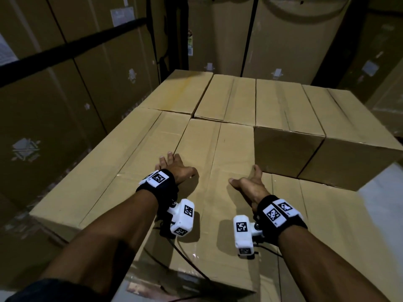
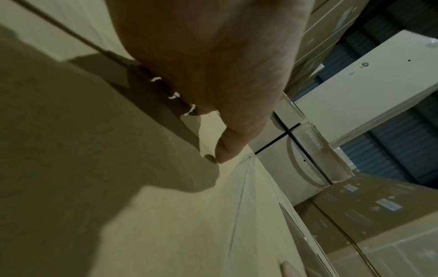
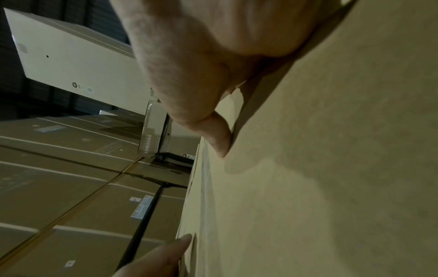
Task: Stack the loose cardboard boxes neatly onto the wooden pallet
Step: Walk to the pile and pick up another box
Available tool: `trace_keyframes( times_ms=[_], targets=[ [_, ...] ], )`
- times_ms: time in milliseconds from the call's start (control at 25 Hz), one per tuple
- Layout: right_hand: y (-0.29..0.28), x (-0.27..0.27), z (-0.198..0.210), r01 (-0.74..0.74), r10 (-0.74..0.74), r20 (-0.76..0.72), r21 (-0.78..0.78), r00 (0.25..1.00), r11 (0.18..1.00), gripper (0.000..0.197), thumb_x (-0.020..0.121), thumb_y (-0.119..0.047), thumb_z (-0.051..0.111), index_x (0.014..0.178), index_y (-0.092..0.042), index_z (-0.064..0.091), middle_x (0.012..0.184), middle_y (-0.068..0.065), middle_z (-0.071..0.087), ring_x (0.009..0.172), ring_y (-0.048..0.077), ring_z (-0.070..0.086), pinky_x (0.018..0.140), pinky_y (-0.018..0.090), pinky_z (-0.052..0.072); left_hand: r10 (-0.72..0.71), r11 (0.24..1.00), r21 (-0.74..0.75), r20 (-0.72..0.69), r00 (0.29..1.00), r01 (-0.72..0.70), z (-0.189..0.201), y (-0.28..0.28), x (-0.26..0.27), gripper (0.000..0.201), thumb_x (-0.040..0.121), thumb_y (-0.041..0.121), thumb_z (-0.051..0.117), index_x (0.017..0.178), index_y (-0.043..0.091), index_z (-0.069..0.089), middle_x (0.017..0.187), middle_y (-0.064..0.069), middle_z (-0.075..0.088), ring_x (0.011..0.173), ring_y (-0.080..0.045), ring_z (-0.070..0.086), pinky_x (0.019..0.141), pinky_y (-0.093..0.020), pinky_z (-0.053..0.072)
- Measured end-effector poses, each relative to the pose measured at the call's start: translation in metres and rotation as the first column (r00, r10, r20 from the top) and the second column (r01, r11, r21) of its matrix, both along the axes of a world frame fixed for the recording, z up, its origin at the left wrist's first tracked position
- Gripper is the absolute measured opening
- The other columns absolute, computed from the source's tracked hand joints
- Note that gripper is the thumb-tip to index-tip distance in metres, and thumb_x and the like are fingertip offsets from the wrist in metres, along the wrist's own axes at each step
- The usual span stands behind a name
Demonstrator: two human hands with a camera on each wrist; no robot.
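Tall cartons (image 1: 72, 88) stand as a wall to the left and behind, dimly lit, some bearing small labels.

Stack (image 1: 239, 101): brown boxes laid side by side in rows, taped seams running away from the camera. Two far-right boxes (image 1: 322, 118) sit one layer higher than the near right surface; their front faces show. No pallet in view; it may be hidden under the stack.

Near box (image 1: 218, 149): lies centre, top flush with its left neighbour, far end butting the back row, right side against the raised box.

Left hand (image 1: 174, 168): flat, palm down on the near box's top at its left edge, fingers extended, thumb spread. Gripping nothing. Left wrist view confirms the thumb tip (image 2: 227, 150) touching cardboard.

Right hand (image 1: 250, 184): also flat on the same top, near its right edge, fingers straight, thumb out to the left. Gripping nothing. Right wrist view shows the thumb (image 3: 220, 136) pressed on cardboard.

Both wrists carry black bands with white marker-tagged cameras (image 1: 183, 216).
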State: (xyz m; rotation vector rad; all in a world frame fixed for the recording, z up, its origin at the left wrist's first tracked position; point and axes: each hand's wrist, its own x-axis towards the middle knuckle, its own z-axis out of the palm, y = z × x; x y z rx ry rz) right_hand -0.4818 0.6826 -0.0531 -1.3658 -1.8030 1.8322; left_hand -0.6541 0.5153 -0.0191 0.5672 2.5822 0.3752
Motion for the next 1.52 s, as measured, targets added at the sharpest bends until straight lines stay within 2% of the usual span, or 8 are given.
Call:
trace_keyframes(
  times_ms=[280,400,560,680,800,960,1120,1520],
  targets=[
    [-0.003,0.015,0.014,-0.06,0.051,0.116,0.082,0.992,0.995,0.103,0.086,-0.01,0.076,0.161,-0.022,0.006,0.162,0.009,0.027,0.142,0.031,0.037,0.111,0.034,0.037,0.002,1.0,-0.017,0.08,0.997,-0.001,0.014,-0.011,0.007,0.078,0.086,0.06,0.053,0.148,0.014,0.039,0.16,-0.011,0.021,0.145,-0.04,0.016,0.116,-0.05,0.025],
    [-0.022,0.027,0.028,-0.092,0.069,0.187,0.116,0.98,0.989,0.093,0.086,-0.009,0.072,0.16,-0.02,0.016,0.157,0.012,0.035,0.133,0.033,0.046,0.099,0.033,0.046,0.035,0.988,0.137,0.236,0.971,-0.069,0.016,-0.033,0.017,0.091,0.056,0.067,0.064,0.126,0.009,0.06,0.137,-0.016,0.055,0.124,-0.038,0.052,0.104,-0.049,0.046],
    [-0.068,0.046,0.039,-0.108,0.085,0.184,0.115,0.979,0.987,0.088,0.076,-0.013,0.079,0.152,-0.022,0.037,0.152,0.002,0.034,0.117,0.03,0.057,0.094,0.042,0.057,-0.041,0.941,0.331,0.33,0.943,-0.075,0.033,-0.081,0.038,0.047,0.074,0.038,0.069,0.101,0.0,0.067,0.102,-0.022,0.066,0.099,-0.04,0.066,0.087,-0.046,0.057],
    [-0.106,0.065,0.04,-0.213,0.116,0.321,0.285,0.94,0.935,0.081,0.082,-0.027,0.078,0.152,-0.02,0.038,0.158,0.008,0.025,0.134,0.035,0.044,0.109,0.045,0.045,-0.102,0.945,0.326,0.272,0.957,0.008,0.042,-0.124,0.055,0.023,0.09,0.022,0.06,0.104,0.004,0.064,0.099,-0.016,0.061,0.084,-0.031,0.062,0.066,-0.031,0.051],
    [-0.14,0.084,0.043,-0.361,0.123,0.499,0.415,0.858,0.835,0.082,0.081,-0.044,0.074,0.152,-0.026,0.037,0.155,0.01,0.024,0.141,0.038,0.033,0.112,0.054,0.037,-0.312,0.943,0.162,0.131,0.941,0.29,0.042,-0.161,0.066,0.055,0.093,0.03,0.057,0.143,0.012,0.046,0.144,-0.011,0.046,0.127,-0.032,0.049,0.101,-0.035,0.044],
    [-0.179,0.109,0.039,-0.58,0.188,0.677,0.415,0.711,0.701,0.095,0.076,-0.068,0.068,0.156,-0.034,0.028,0.163,0.011,0.017,0.148,0.042,0.014,0.116,0.063,0.024,-0.614,0.789,-0.122,-0.109,0.782,0.602,0.018,-0.195,0.076,0.072,0.082,0.05,0.062,0.144,0.025,0.037,0.153,-0.012,0.028,0.137,-0.035,0.03,0.111,-0.052,0.032],
    [-0.203,0.123,0.033,-0.648,0.144,0.747,0.443,0.649,0.62,0.098,0.081,-0.073,0.062,0.159,-0.039,0.012,0.169,0.003,-0.004,0.153,0.038,-0.004,0.117,0.066,0.014,-0.688,0.726,-0.242,-0.293,0.664,0.644,-0.009,-0.216,0.08,0.098,0.086,0.064,0.059,0.157,0.029,0.001,0.165,-0.012,-0.006,0.152,-0.033,0.001,0.122,-0.049,0.01],
    [-0.22,0.133,0.018,-0.68,0.026,0.796,0.5,0.605,0.536,0.089,0.089,-0.08,0.039,0.158,-0.042,-0.001,0.169,0.002,-0.011,0.154,0.036,-0.008,0.119,0.061,0.014,-0.68,0.726,-0.264,-0.411,0.607,0.635,-0.023,-0.223,0.088,0.089,0.095,0.053,0.052,0.158,0.024,-0.004,0.166,-0.009,-0.007,0.153,-0.029,-0.002,0.123,-0.043,0.005]
  ],
)
